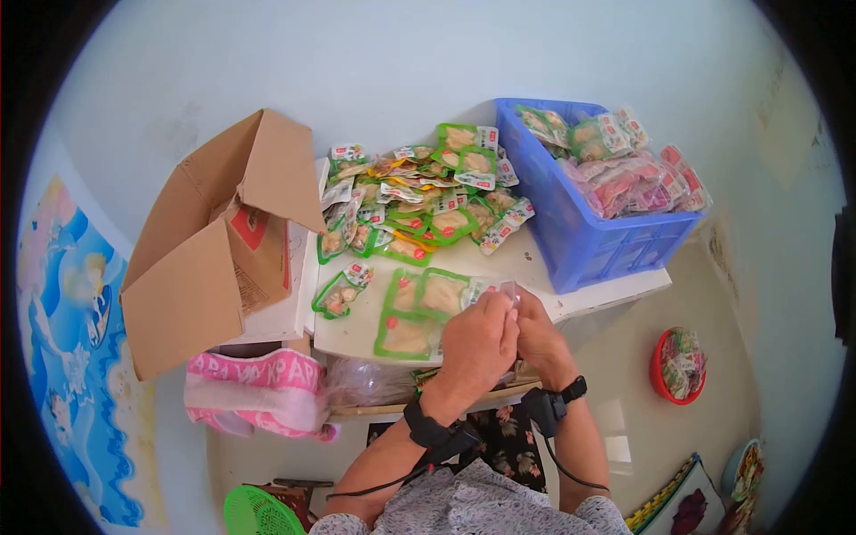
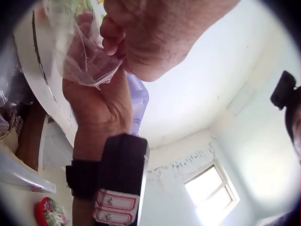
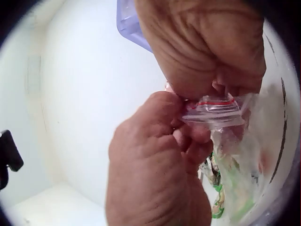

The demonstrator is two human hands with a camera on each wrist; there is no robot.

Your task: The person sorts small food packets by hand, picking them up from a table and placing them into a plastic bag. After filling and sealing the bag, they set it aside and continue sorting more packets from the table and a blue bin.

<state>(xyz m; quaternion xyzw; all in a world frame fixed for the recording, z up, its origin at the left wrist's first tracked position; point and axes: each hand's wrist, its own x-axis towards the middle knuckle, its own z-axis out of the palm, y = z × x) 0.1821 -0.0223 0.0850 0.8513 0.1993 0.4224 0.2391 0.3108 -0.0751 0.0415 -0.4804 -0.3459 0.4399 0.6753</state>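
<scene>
A clear zip bag (image 1: 435, 314) holding several green-edged packets lies near the front of the white table, its mouth end raised in both hands. My left hand (image 1: 477, 343) pinches the mouth from the left, and my right hand (image 1: 539, 337) grips it from the right, close beside. In the left wrist view, crumpled clear plastic (image 2: 91, 63) spans the space between my left hand (image 2: 150, 37) and right hand (image 2: 101, 106). The right wrist view has the red-lined zip strip (image 3: 216, 103) between the fingertips of my right hand (image 3: 202, 42) and left hand (image 3: 155, 160).
Behind the bag is a pile of packets (image 1: 428, 201), with one loose packet (image 1: 341, 290) left of the bag. An open cardboard box (image 1: 192, 276) stands at left, a blue crate (image 1: 606, 254) of bagged packets at right. A red basket (image 1: 660, 379) sits on the floor.
</scene>
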